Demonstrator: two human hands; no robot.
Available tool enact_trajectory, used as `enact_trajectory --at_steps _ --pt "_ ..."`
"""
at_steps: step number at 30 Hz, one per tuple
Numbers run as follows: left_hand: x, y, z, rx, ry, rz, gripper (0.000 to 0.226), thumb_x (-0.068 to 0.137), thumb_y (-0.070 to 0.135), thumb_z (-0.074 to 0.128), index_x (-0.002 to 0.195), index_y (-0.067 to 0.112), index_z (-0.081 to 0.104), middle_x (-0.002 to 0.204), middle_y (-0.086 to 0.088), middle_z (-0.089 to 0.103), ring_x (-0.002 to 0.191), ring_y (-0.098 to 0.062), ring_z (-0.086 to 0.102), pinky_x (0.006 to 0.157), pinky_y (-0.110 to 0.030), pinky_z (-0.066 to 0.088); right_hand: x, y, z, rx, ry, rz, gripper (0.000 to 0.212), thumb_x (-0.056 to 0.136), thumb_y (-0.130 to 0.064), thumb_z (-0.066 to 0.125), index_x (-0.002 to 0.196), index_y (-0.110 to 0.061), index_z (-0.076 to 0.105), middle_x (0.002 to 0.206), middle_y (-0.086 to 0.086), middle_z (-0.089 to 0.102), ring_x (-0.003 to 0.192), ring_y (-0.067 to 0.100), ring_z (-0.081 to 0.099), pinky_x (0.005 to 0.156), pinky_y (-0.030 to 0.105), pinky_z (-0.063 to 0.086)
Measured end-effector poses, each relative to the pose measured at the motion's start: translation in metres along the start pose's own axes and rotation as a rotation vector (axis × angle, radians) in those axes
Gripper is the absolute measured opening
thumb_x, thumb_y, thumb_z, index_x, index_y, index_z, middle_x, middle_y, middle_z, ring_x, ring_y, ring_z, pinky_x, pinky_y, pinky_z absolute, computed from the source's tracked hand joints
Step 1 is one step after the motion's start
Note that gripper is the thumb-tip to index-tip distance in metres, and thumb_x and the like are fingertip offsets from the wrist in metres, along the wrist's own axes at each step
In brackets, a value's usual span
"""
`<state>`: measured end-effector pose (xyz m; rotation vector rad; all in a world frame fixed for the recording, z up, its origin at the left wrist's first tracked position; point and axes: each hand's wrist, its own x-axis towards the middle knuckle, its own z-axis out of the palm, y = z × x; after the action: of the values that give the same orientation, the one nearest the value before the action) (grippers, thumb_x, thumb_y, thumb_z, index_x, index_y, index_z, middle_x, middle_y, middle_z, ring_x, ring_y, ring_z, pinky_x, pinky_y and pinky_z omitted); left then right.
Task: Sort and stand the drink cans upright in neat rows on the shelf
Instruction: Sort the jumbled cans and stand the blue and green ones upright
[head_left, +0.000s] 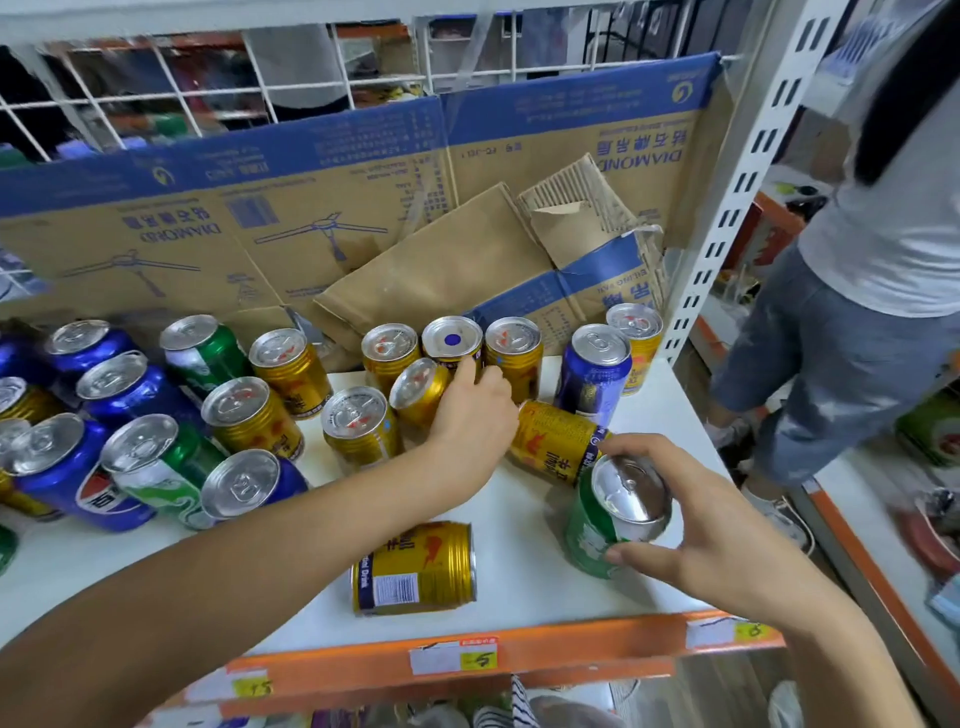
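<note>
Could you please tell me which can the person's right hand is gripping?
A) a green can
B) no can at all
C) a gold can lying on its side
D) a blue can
A: the right hand has its thumb and fingers curled round the silver top of the green can near the front right of the shelf.

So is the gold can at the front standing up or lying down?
Lying down. The gold can rests on its side on the shelf, label showing.
</note>
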<state>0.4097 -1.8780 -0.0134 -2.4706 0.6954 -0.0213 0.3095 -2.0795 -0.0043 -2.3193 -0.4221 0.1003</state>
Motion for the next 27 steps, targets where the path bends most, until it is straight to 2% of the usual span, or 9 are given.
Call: enact_trajectory --at_steps 4,8,13,15,18,20,22,25,27 --pt "-0.002 -0.007 0.008 0.046 -0.008 0.058 0.029 0.093 0.014 0.048 0.121 0.015 0.057 0.121 -0.007 0.051 0.119 -0.030 0.040 0.113 -0.057 0.012 0.000 -0.003 -0.001 0.061 -0.007 0.017 0.069 0.063 -0.059 0.070 0.124 -0.041 0.044 0.122 -0.024 0.052 0.115 0.000 0.050 0.093 0.010 0.037" --pt "-0.004 -0.010 0.013 0.063 0.028 0.162 0.029 0.094 0.010 0.043 0.120 0.011 0.055 0.122 -0.008 0.060 0.119 -0.028 0.047 0.118 -0.047 0.003 0.004 -0.007 -0.002 0.079 0.001 0.025 0.076 0.060 -0.083 0.054 0.123 -0.041 0.046 0.118 -0.025 0.055 0.112 -0.001 0.053 0.090 0.012 0.041" --pt "-0.012 -0.020 0.006 -0.026 0.043 0.326 0.027 0.090 0.006 0.048 0.106 0.018 0.066 0.109 -0.003 0.067 0.114 -0.021 0.055 0.115 -0.037 -0.010 0.017 -0.012 -0.014 0.200 0.048 0.029 0.061 0.070 -0.082 0.045 0.113 -0.041 0.056 0.109 -0.024 0.062 0.101 -0.001 0.059 0.085 0.018 0.046" --pt "-0.023 -0.026 -0.002 -0.188 0.038 0.347 0.035 0.086 0.001 0.047 0.109 0.020 0.066 0.110 0.001 0.065 0.112 -0.017 0.055 0.116 -0.031 -0.003 0.026 -0.011 -0.017 0.278 0.086 0.059 0.041 0.081 -0.065 0.053 0.109 -0.037 0.059 0.107 -0.019 0.064 0.101 0.001 0.061 0.087 0.026 0.050" --pt "-0.048 -0.043 -0.014 -0.516 0.016 0.278 0.033 0.091 0.012 0.049 0.119 0.027 0.060 0.118 0.006 0.060 0.112 -0.015 0.054 0.101 -0.035 0.043 0.038 -0.011 -0.022 0.239 0.067 0.074 0.042 0.074 -0.051 0.059 0.110 -0.031 0.060 0.112 -0.015 0.063 0.109 0.002 0.058 0.095 0.037 0.050" --pt "-0.065 -0.055 -0.008 -0.583 -0.016 0.259 0.034 0.093 0.035 0.051 0.127 0.030 0.052 0.123 0.008 0.057 0.112 -0.013 0.053 0.091 -0.034 0.048 0.045 -0.016 -0.025 0.204 0.033 0.065 0.040 0.073 -0.049 0.062 0.109 -0.033 0.059 0.112 -0.017 0.062 0.110 -0.001 0.056 0.095 0.035 0.050" --pt "-0.080 -0.062 0.004 -0.535 -0.190 0.219 0.059 0.087 0.052 0.056 0.139 0.031 0.038 0.129 0.007 0.053 0.116 -0.014 0.051 0.092 -0.034 0.047 0.055 -0.023 -0.028 0.119 0.009 0.033 0.036 0.078 -0.041 0.067 0.112 -0.033 0.058 0.115 -0.019 0.061 0.110 -0.002 0.055 0.096 0.027 0.047" --pt "-0.091 -0.058 0.017 -0.455 -0.293 0.149 0.079 0.079 0.059 0.063 0.142 0.029 0.026 0.133 0.005 0.050 0.120 -0.017 0.048 0.093 -0.039 0.047 0.078 -0.039 -0.028 -0.061 -0.145 -0.002 0.049 0.082 -0.035 0.068 0.128 -0.026 0.053 0.121 -0.015 0.056 0.112 0.001 0.052 0.095 0.019 0.042" --pt "-0.091 -0.050 0.019 -0.444 -0.241 0.114 0.076 0.078 0.058 0.065 0.136 0.025 0.031 0.128 0.003 0.053 0.116 -0.019 0.049 0.088 -0.036 0.048 0.097 -0.046 -0.022 -0.196 -0.325 0.006 0.055 0.083 -0.038 0.067 0.132 -0.022 0.049 0.128 -0.009 0.054 0.117 0.010 0.052 0.099 0.027 0.043"
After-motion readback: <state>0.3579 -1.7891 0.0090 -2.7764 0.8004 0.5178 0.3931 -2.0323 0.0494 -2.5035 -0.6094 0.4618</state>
